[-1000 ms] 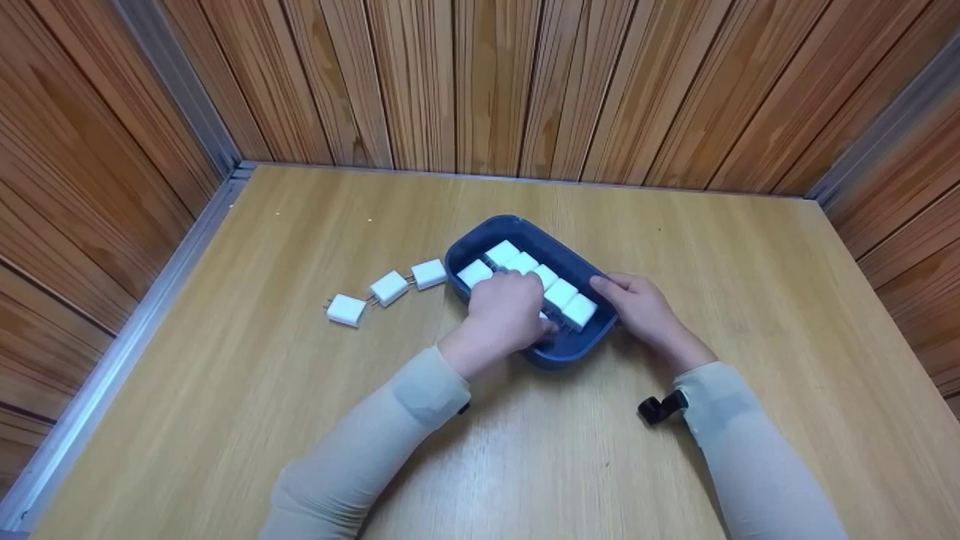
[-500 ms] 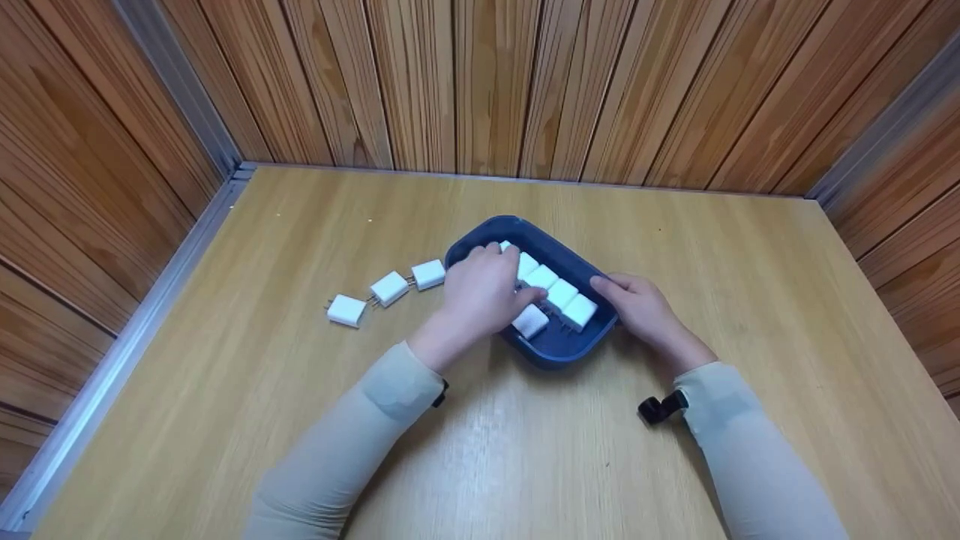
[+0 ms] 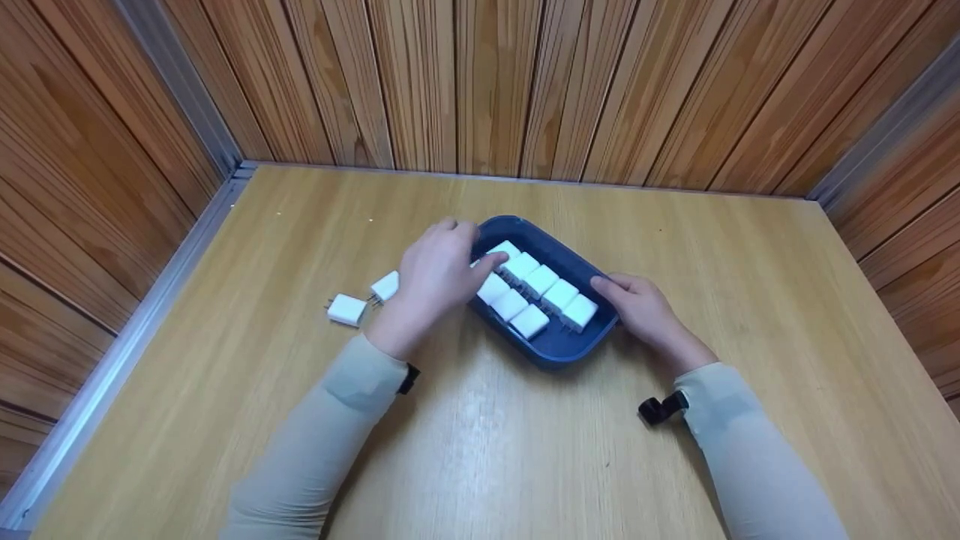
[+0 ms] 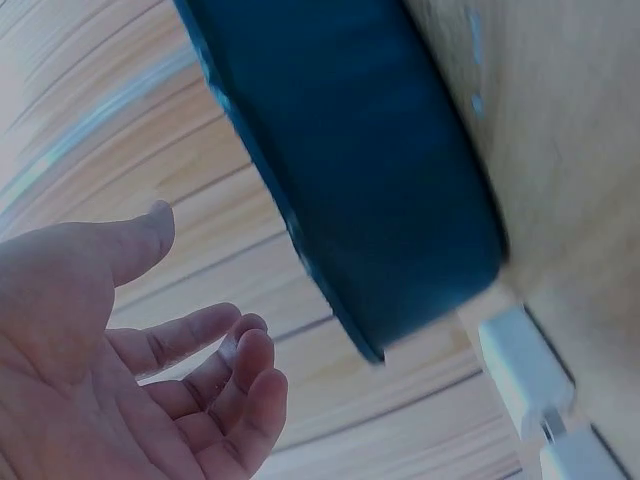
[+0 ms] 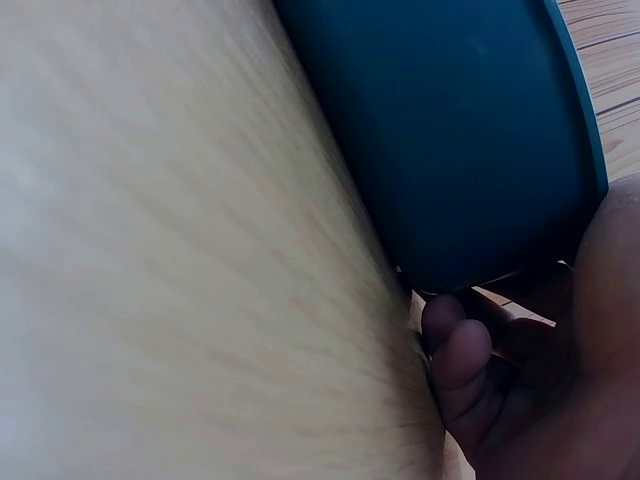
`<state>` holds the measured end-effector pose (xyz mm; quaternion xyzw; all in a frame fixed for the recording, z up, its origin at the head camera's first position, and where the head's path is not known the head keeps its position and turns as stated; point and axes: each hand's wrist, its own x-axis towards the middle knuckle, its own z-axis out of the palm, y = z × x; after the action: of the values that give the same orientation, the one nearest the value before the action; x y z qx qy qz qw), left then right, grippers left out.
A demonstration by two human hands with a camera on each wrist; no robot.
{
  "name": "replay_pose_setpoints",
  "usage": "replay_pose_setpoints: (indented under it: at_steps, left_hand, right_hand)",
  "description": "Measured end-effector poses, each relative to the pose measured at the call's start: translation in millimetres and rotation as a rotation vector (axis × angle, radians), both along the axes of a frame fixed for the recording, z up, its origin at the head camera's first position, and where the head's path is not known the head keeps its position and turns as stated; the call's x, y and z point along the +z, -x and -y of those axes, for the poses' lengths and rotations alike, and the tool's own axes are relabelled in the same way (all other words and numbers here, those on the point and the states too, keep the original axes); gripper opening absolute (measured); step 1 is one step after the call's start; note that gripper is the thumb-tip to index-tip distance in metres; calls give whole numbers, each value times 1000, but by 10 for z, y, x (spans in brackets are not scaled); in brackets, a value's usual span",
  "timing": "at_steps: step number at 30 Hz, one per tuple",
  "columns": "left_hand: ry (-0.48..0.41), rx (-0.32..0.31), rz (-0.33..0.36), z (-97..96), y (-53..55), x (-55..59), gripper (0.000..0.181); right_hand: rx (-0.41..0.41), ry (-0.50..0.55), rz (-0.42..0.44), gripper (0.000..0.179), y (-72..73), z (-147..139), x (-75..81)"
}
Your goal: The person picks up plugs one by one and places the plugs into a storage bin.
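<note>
A dark blue plastic bin (image 3: 564,352) stands at an angle on the table, with several white plug chargers (image 3: 529,322) in two rows inside. My right hand (image 3: 643,309) grips the bin's right end, thumb over the rim and fingers underneath the edge, as the right wrist view shows. My left hand (image 3: 439,266) hovers over the bin's left end with nothing in it; its fingers (image 4: 250,420) are loosely bent and apart from the bin's wall (image 4: 350,150). Two more chargers lie on the table to the left, one loose charger (image 3: 346,310) in full view and another charger (image 3: 385,286) partly behind the left hand.
The wooden table (image 3: 480,450) is bounded by a plank wall (image 3: 495,82) at the back and plank walls at both sides. A metal rail (image 3: 127,330) runs along the left edge. Black camera mounts (image 3: 660,409) sit on the wrists.
My left hand has drawn back leftward from inside the bin toward its left end, uncovering the front row of chargers. The right hand and the bin stay put.
</note>
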<state>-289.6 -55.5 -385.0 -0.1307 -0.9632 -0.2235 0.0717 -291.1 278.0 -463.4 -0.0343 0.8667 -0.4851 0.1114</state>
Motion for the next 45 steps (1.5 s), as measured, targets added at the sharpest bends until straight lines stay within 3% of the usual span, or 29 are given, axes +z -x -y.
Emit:
replay_pose_setpoints:
  at_steps: [11, 29, 40, 45]
  left_hand:
    - [-44, 116, 65, 447, 86, 16, 61]
    - [-5, 194, 184, 1047, 187, -91, 65]
    - [-4, 219, 340, 1423, 170, -156, 66]
    - [43, 216, 414, 1548, 144, -199, 64]
  right_hand:
    - [-16, 3, -15, 58, 10, 15, -25]
    - [-10, 17, 18, 61, 4, -15, -38]
    - [-19, 0, -1, 63, -14, 8, -15]
    - [-12, 1, 11, 65, -18, 7, -13]
